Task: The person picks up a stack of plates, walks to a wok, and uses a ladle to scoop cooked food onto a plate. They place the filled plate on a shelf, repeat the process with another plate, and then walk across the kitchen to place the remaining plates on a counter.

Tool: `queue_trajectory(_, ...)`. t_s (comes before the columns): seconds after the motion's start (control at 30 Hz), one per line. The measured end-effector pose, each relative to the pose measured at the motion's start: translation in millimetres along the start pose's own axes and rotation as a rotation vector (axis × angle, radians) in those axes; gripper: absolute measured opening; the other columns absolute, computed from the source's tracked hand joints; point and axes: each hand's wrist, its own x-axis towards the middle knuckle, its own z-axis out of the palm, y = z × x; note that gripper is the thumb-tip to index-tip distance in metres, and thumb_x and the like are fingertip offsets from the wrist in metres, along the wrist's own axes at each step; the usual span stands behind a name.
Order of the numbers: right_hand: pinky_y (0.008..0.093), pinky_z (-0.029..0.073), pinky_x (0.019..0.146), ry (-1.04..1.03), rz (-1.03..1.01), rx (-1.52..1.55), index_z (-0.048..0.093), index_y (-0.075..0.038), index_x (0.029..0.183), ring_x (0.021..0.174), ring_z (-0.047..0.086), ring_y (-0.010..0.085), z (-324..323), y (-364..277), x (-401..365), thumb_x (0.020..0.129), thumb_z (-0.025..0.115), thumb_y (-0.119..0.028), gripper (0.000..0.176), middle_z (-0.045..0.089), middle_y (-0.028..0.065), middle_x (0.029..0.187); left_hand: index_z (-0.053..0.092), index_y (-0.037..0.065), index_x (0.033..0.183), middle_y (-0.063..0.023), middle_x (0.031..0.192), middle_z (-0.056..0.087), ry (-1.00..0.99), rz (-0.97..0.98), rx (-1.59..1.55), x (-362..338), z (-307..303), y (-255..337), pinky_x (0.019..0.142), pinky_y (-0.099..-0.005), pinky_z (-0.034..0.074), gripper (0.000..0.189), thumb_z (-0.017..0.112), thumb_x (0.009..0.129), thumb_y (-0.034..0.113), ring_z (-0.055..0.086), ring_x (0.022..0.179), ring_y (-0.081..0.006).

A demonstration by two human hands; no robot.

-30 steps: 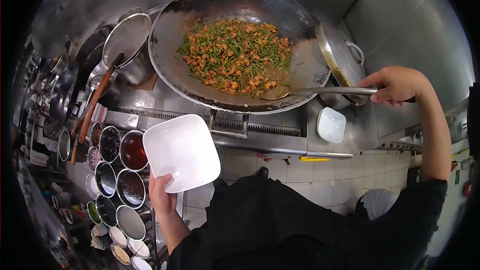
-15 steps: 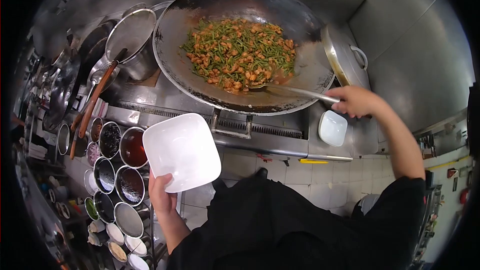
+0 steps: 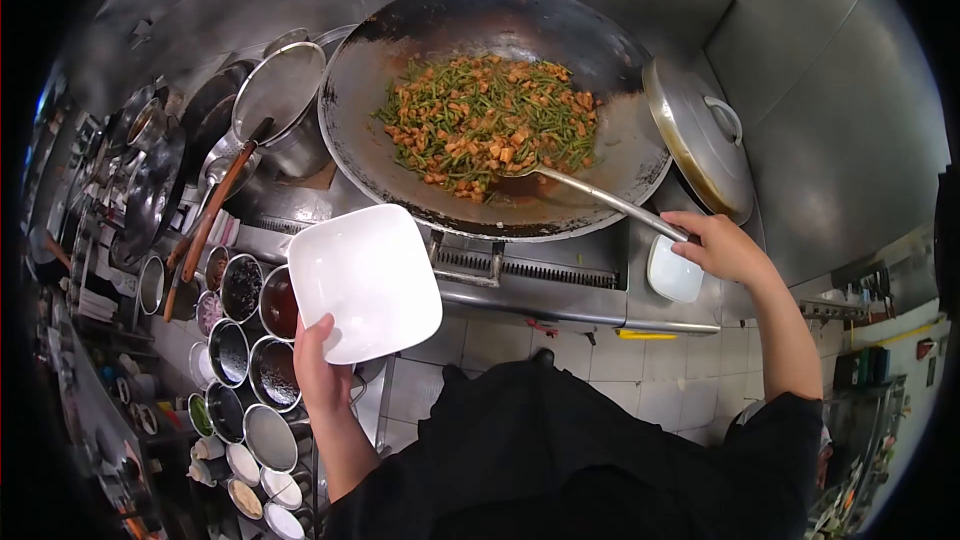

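A white square bowl [image 3: 366,283], empty inside, is held at its lower left edge by my left hand [image 3: 322,370], the thumb over the rim. My right hand [image 3: 722,248] is closed round the handle of a long metal ladle [image 3: 610,200]. The ladle's head sits among green beans and browned meat pieces [image 3: 490,120] in a large wok [image 3: 350,110], at the food's front edge. A smaller white dish [image 3: 675,273] stands on the steel counter, just below my right hand.
A metal lid [image 3: 700,140] leans right of the wok. At left are a strainer over a pot [image 3: 280,90], wooden-handled tools [image 3: 225,195] and several containers of sauces and seasonings [image 3: 270,437]. A bar handle [image 3: 465,272] juts from the stove front.
My right hand and the ladle handle have shifted down slightly, and the grip on the handle has changed. My left hand has raised the bowl a little. The view has shifted slightly.
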Motion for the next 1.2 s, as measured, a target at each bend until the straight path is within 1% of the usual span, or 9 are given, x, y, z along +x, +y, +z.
queue_trajectory(0.23, 0.0366, 0.051, 0.073, 0.101, 0.026, 0.123, 0.059, -0.009, 0.132, 0.074, 0.064, 0.0262, 17.3, 15.9, -19.9, 0.084, 0.071, -0.014, 0.049, 0.068, 0.0155, 0.089, 0.045, -0.007, 0.134, -0.0163, 0.126, 0.059, 0.003, 0.056, 0.065, 45.1, 21.4, 9.6, 0.099, -0.0405, 0.047, 0.056, 0.056, 0.098, 0.034, 0.06, 0.115, -0.0284)
queue_trajectory(0.27, 0.0363, 0.051, 0.073, 0.111, 0.025, 0.13, 0.058, -0.009, 0.132, 0.074, 0.063, 0.0255, 18.0, 15.0, -22.0, 0.084, 0.071, -0.013, 0.05, 0.068, 0.0155, 0.089, 0.046, -0.004, 0.134, -0.0154, 0.123, 0.061, -0.004, 0.058, 0.105, 57.5, 22.4, 8.0, 0.085, -0.0424, 0.055, 0.056, 0.055, 0.099, 0.038, 0.064, 0.108, -0.0279)
queue_trajectory(0.37, 0.0364, 0.051, 0.073, 0.133, 0.035, 0.163, 0.058, -0.009, 0.132, 0.075, 0.064, 0.0256, 23.5, 21.1, -26.2, 0.084, 0.07, -0.014, 0.05, 0.068, 0.0154, 0.089, 0.043, 0.0, 0.139, -0.0144, 0.123, 0.06, -0.132, 0.013, 0.246, 70.0, 60.4, 24.6, 0.075, -0.0402, 0.06, 0.054, 0.051, 0.101, 0.037, 0.065, 0.106, -0.0248)
queue_trajectory(0.4, 0.0364, 0.051, 0.073, 0.139, 0.037, 0.163, 0.058, -0.009, 0.132, 0.075, 0.064, 0.0256, 25.5, 23.2, -27.7, 0.084, 0.07, -0.014, 0.05, 0.068, 0.0154, 0.089, 0.043, 0.002, 0.138, -0.0152, 0.118, 0.062, -0.151, 0.056, 0.286, 81.8, 64.7, 20.1, 0.06, -0.0401, 0.062, 0.054, 0.048, 0.101, 0.041, 0.068, 0.096, -0.0253)
queue_trajectory(0.6, 0.0362, 0.051, 0.073, 0.249, -0.001, 0.047, 0.059, -0.01, 0.132, 0.076, 0.064, 0.0249, 25.0, 24.2, -38.5, 0.085, 0.07, -0.016, 0.049, 0.068, 0.0151, 0.089, 0.043, 0.002, 0.136, -0.016, 0.116, 0.063, -0.24, 0.052, 0.369, 110.7, 97.8, 9.9, 0.059, -0.0362, 0.062, 0.052, 0.046, 0.101, 0.04, 0.07, 0.093, -0.0242)
queue_trajectory(0.8, 0.0347, 0.05, 0.072, 0.13, 0.224, 0.237, 0.058, -0.011, 0.134, 0.074, 0.063, 0.0234, 2.3, 6.6, -52.0, 0.084, 0.07, -0.015, 0.051, 0.068, 0.0143, 0.088, 0.045, 0.0, 0.135, -0.0152, 0.112, 0.065, -0.313, 0.026, 0.553, 149.8, 112.1, -10.4, 0.056, -0.0357, 0.062, 0.054, 0.046, 0.101, 0.042, 0.07, 0.091, -0.0241)
queue_trajectory(0.97, 0.0349, 0.05, 0.072, 0.295, 0.02, 0.093, 0.059, -0.013, 0.134, 0.074, 0.062, 0.0247, -18.7, -6.9, -71.5, 0.083, 0.071, -0.012, 0.053, 0.069, 0.014, 0.09, 0.046, 0.001, 0.132, -0.0156, 0.111, 0.065, -0.309, 0.011, 0.61, 166.4, 140.0, -22.4, 0.057, -0.037, 0.062, 0.054, 0.046, 0.101, 0.045, 0.07, 0.088, -0.0254)
queue_trajectory(1.17, 0.0386, 0.052, 0.071, 0.427, -0.203, -0.189, 0.062, -0.015, 0.129, 0.078, 0.063, 0.0287, -27.1, -31.2, -76.1, 0.08, 0.071, -0.008, 0.05, 0.067, 0.0093, 0.091, 0.044, -0.003, 0.133, -0.021, 0.112, 0.066, -0.446, -0.22, 0.362, 172.7, 168.6, -39.5, 0.065, -0.0434, 0.063, 0.059, 0.041, 0.102, 0.047, 0.071, 0.087, -0.0337)
queue_trajectory(1.2, 0.0386, 0.052, 0.071, 0.43, -0.205, -0.189, 0.062, -0.015, 0.129, 0.078, 0.063, 0.0287, -28.2, -36.7, -77.1, 0.08, 0.071, -0.008, 0.05, 0.067, 0.0093, 0.091, 0.044, -0.002, 0.132, -0.0215, 0.109, 0.066, -0.448, -0.232, 0.343, 173.8, 170.8, -43.1, 0.067, -0.0457, 0.062, 0.058, 0.034, 0.104, 0.048, 0.071, 0.085, -0.0338)
